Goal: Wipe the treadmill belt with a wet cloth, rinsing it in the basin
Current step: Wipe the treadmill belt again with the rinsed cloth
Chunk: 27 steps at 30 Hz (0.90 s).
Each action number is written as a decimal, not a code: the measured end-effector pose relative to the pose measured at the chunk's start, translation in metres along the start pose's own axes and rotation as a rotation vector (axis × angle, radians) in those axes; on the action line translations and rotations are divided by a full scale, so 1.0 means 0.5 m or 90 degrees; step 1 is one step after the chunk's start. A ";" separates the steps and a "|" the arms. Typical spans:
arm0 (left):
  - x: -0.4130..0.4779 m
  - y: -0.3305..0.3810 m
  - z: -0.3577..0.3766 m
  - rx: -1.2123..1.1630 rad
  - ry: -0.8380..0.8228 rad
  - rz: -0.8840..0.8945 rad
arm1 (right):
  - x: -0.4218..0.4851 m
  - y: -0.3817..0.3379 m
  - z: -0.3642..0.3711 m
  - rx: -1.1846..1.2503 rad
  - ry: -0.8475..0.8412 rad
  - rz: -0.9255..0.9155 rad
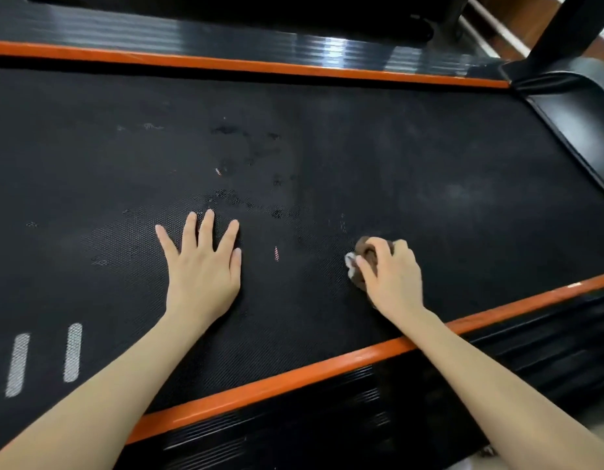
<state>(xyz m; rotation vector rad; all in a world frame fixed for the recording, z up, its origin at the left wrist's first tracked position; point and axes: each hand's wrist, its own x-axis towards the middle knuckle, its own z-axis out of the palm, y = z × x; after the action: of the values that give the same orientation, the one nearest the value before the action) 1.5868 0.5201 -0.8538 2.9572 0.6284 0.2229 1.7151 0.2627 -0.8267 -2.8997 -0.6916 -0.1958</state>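
Observation:
The black textured treadmill belt (327,157) fills most of the view, with dark wet patches near its middle and a dull dusty area to the right. My left hand (202,266) lies flat on the belt, fingers spread and straight. My right hand (390,276) grips a bunched brown cloth (366,251) with a white part showing at its left side, and holds it down on the belt close to the near orange strip. Most of the cloth is hidden under my fingers. The basin is not in view.
Orange strips (293,371) edge the belt on the near and far sides, with ribbed black side rails (327,425) beyond them. A black upright post (561,25) and motor cover (565,93) stand at the top right. Two white dashes (71,352) mark the belt at lower left.

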 end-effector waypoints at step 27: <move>0.000 0.014 -0.008 0.060 0.017 -0.063 | 0.123 -0.155 0.061 0.218 -0.010 -0.505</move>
<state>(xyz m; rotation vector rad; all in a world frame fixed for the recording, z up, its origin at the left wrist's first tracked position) 1.5888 0.5141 -0.8488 3.0067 0.8084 0.2302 1.7369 0.3631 -0.8373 -2.1709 -1.6538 -0.1218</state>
